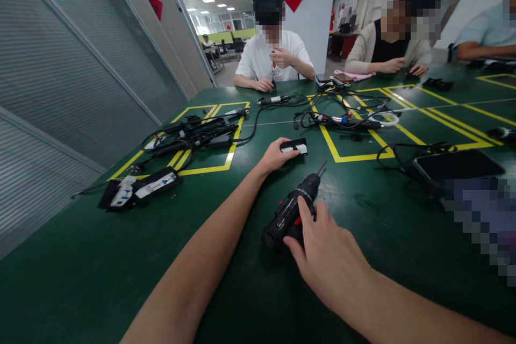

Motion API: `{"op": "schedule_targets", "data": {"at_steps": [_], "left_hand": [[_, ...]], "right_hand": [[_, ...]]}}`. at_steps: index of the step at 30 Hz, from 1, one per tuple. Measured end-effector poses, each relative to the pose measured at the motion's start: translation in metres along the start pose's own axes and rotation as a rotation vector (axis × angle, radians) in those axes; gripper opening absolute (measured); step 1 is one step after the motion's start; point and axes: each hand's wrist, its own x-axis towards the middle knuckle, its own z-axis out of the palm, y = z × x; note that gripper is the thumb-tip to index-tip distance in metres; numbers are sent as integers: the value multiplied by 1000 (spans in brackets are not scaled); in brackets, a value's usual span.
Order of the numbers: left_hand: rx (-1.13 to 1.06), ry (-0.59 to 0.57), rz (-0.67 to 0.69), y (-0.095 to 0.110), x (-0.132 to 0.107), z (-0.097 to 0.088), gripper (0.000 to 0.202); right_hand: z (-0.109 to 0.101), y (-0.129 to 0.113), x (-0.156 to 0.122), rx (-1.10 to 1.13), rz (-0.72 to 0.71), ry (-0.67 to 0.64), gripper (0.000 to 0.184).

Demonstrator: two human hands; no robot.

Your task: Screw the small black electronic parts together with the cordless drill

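Note:
My right hand [322, 247] is wrapped round the grip of a black cordless screwdriver [292, 208] that lies on the green table [80, 274], its bit pointing away from me. Farther out, my left hand [276, 156] reaches across the table and its fingers close on the left end of a small black part with a white label [296, 146]. Both forearms stretch in from the near edge.
Several black parts and cables [193, 134] lie in a yellow-taped square at the left, two labelled black parts [139, 189] nearer. More cables and tools [346, 118] sit at centre-back, a black tablet [457, 164] at right. Three people sit across the table.

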Motion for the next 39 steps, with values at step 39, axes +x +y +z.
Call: {"op": "schedule_targets", "data": {"at_steps": [39], "left_hand": [[-113,-74,94,-18,5,-14,44]], "right_hand": [[-33,85,25,1246,-6,89,29]]}}
